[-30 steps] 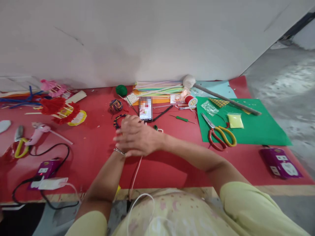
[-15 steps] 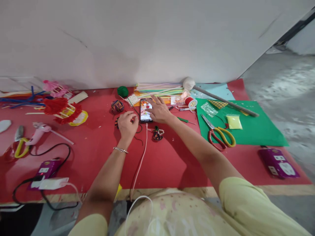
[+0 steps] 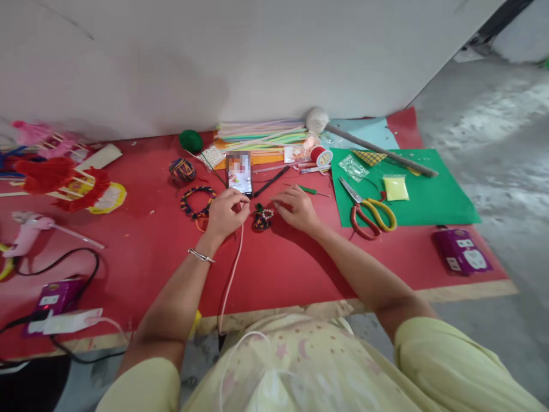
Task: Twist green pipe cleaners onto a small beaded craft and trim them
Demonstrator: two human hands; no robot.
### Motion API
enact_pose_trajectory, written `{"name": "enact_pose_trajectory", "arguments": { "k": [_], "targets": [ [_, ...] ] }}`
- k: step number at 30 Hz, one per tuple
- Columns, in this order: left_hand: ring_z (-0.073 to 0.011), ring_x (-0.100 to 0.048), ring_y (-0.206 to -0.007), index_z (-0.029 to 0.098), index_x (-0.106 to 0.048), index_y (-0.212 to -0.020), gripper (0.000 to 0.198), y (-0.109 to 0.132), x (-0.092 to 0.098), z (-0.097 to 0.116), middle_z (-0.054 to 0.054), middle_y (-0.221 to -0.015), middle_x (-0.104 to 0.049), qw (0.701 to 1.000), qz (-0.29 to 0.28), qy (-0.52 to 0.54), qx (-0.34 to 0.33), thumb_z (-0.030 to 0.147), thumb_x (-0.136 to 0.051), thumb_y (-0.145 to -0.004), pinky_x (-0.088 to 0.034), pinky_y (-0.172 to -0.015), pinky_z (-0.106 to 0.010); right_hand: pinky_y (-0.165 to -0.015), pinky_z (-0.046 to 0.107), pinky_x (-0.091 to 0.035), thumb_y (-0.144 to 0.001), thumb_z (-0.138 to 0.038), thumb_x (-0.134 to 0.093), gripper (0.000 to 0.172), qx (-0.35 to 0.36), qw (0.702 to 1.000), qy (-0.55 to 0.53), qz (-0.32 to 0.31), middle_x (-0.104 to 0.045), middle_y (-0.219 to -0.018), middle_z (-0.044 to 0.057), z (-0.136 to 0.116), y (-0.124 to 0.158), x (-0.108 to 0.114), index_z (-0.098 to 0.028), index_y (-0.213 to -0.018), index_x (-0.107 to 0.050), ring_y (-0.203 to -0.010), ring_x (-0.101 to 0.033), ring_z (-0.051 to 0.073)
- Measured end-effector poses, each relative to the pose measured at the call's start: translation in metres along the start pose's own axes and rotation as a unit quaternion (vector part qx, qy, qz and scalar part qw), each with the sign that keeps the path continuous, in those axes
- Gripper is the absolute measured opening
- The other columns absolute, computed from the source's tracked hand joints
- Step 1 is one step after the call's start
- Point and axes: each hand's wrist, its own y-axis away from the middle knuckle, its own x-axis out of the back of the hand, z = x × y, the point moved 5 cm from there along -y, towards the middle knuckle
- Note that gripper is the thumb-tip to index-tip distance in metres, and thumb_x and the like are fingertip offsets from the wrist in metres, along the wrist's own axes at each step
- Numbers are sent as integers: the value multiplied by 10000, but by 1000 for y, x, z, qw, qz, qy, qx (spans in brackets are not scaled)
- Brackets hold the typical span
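Observation:
My left hand [image 3: 226,215] hovers over or rests on the red table just below the phone [image 3: 240,174], fingers curved with a small gap to the thumb and nothing visible in them. The phone's lit screen is partly blurred, and a pale cable [image 3: 236,258] runs down past this hand. To its left lies a braided yarn loop [image 3: 184,205] in dark and yellow-orange strands. Between both hands sits a small bundle of dark multicoloured yarn [image 3: 261,222] with a ring of pale beads. My right hand [image 3: 297,212] is just right of it, fingers loosely bent and apart, apparently empty.
Right: scissors [image 3: 363,209] and a yellow packet [image 3: 396,187] on green sheet [image 3: 446,194]. Behind: pale strips [image 3: 261,134], a red thread spool [image 3: 321,156], a yarn ball [image 3: 182,171]. Left: glue gun [image 3: 32,232], red paper craft [image 3: 47,176], corded power strip [image 3: 55,300].
My right hand has left the phone screen and come down beside the beaded yarn bundle. My left hand has shifted off the braided loop, which now shows. The camera view has tilted and shifted.

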Motion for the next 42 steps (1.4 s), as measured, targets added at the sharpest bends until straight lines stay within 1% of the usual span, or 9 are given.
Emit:
{"name": "enact_pose_trajectory", "arguments": {
  "k": [4,7,10,14,19,26,30,36,42],
  "targets": [
    [-181,-630,-794,189,-749,-964,198,4,-9,10,-53,-949,-675,996,-76,-38,-4,275,-666,-805,-481,-721,-314,-902,437,-466,-851,-153,-567,249,6,1000,-8,-7,-730,-918,69,-4,3,-7,-200,-1015,-749,-883,-611,231],
    [-198,-642,-850,193,-749,-960,223,5,-15,8,-57,-964,-664,993,-103,-60,-4,333,-703,-792,-488,-752,-321,-900,436,-458,-799,-180,-606,303,32,999,-21,-36,-724,-992,75,-11,2,-10,-197,-1070,-739,-911,-597,243],
    [-197,-643,-853,191,-750,-965,220,6,-21,2,-58,-952,-662,993,-103,-55,3,334,-694,-807,-484,-736,-314,-853,413,-451,-779,-217,-638,364,51,997,-22,-52,-712,-1060,86,-18,4,-11,-194,-1132,-725,-929,-588,253],
    [-190,-639,-845,195,-757,-979,211,7,-27,0,-57,-955,-674,993,-108,-36,8,320,-679,-828,-476,-713,-302,-822,378,-434,-834,-266,-659,310,39,998,-18,-54,-709,-1019,83,-19,6,-12,-193,-1128,-724,-923,-600,241],
    [-175,-640,-814,188,-753,-882,173,6,-29,-2,-56,-927,-697,995,-90,10,29,303,-624,-876,-481,-723,-295,-771,339,-419,-958,-369,-619,217,32,999,-24,-27,-719,-878,59,-11,4,-16,-211,-995,-763,-846,-622,202],
    [-182,-660,-826,176,-751,-875,192,5,-29,-7,-54,-892,-732,992,-76,80,62,344,-659,-862,-494,-763,-289,-756,320,-472,-962,-350,-629,198,23,995,-97,9,-738,-860,55,-7,1,-13,-199,-955,-756,-803,-644,180],
    [-177,-665,-767,180,-766,-908,242,8,-31,-11,-37,-845,-750,980,-83,132,123,400,-691,-842,-494,-725,-279,-725,292,-488,-964,-329,-631,180,8,988,-151,21,-721,-869,51,-9,-1,-11,-201,-978,-756,-782,-637,158],
    [-155,-621,-692,167,-756,-847,281,10,-39,-11,-38,-782,-729,963,-102,192,161,444,-732,-803,-472,-660,-263,-693,270,-496,-935,-307,-662,141,-12,978,-201,51,-693,-866,43,-11,-4,-7,-188,-940,-737,-755,-620,137],
    [-132,-578,-651,171,-724,-834,269,10,-38,-9,-27,-773,-690,928,-66,293,222,392,-812,-710,-436,-603,-246,-613,235,-483,-921,-361,-671,195,-75,957,-275,45,-715,-939,54,-4,-5,-10,-175,-963,-711,-703,-619,112]
  ]
}}
